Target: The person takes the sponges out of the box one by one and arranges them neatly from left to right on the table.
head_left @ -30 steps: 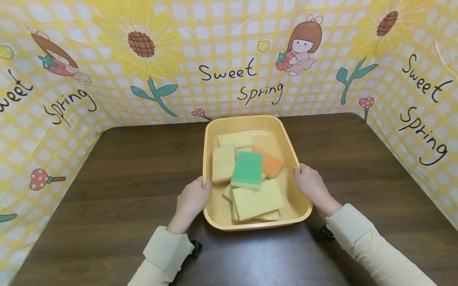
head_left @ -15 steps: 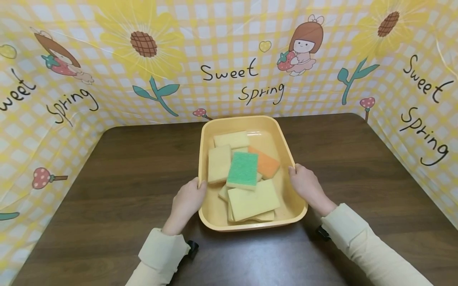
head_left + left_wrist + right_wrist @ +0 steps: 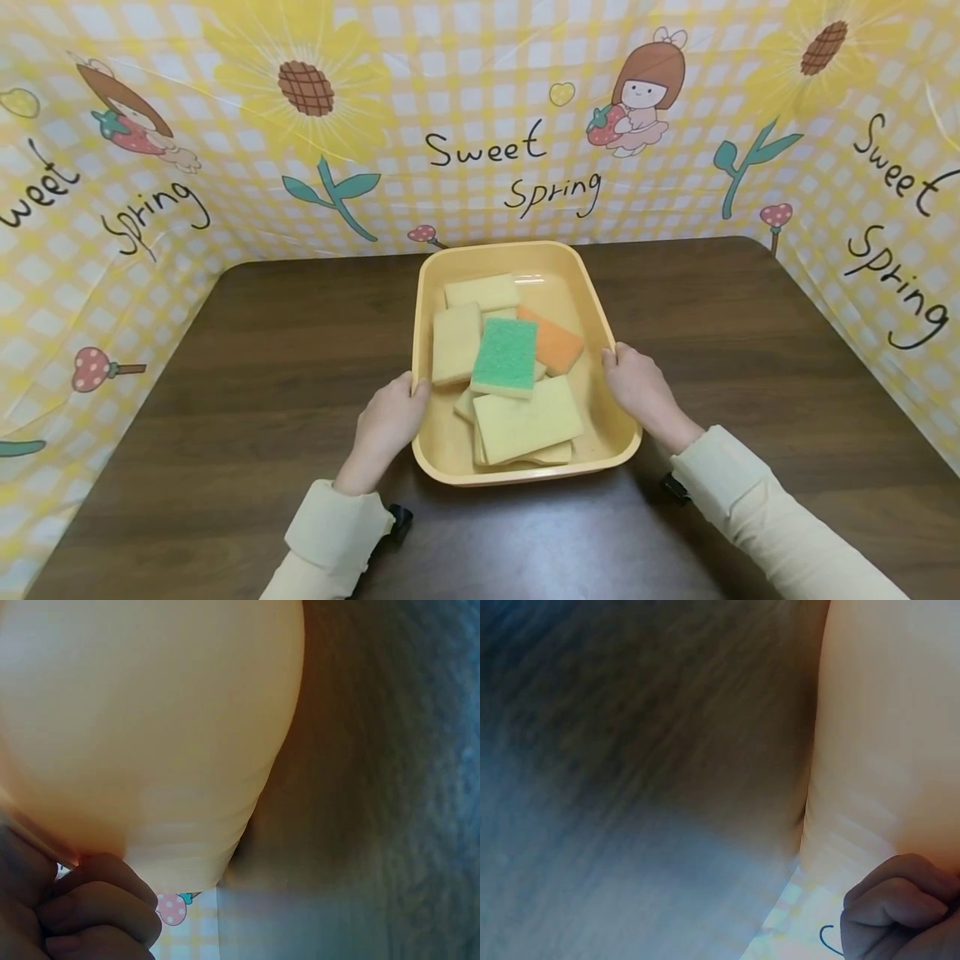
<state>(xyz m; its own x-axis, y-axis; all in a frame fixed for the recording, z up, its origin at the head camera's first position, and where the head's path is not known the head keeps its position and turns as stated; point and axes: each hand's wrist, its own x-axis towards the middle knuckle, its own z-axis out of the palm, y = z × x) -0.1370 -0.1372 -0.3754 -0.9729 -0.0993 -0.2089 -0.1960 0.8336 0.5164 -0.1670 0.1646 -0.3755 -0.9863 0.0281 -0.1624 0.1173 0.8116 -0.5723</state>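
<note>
Between my hands is a pale yellow plastic tray (image 3: 611, 425) with raised walls and rounded corners. My left hand (image 3: 388, 421) grips its left rim, thumb on top; the left wrist view shows the fingers (image 3: 109, 904) curled under the edge. On the opposite side my right hand (image 3: 643, 390) holds the right rim, its fingers (image 3: 896, 892) bent beneath it. Inside the tray lies a loose pile of flat sponges: a green-topped sponge (image 3: 506, 357) on top, an orange one (image 3: 553, 340) partly under it, and several pale yellow sponges (image 3: 528, 421) around them.
A dark wood-grain table (image 3: 285, 350) lies beneath the tray. Behind and at both sides hangs a yellow checked cloth (image 3: 480, 92) printed with flowers and lettering, meeting the table's far edge.
The tray, with both hands holding it, has shifted slightly to the left in the head view. The sponges have kept their places inside it.
</note>
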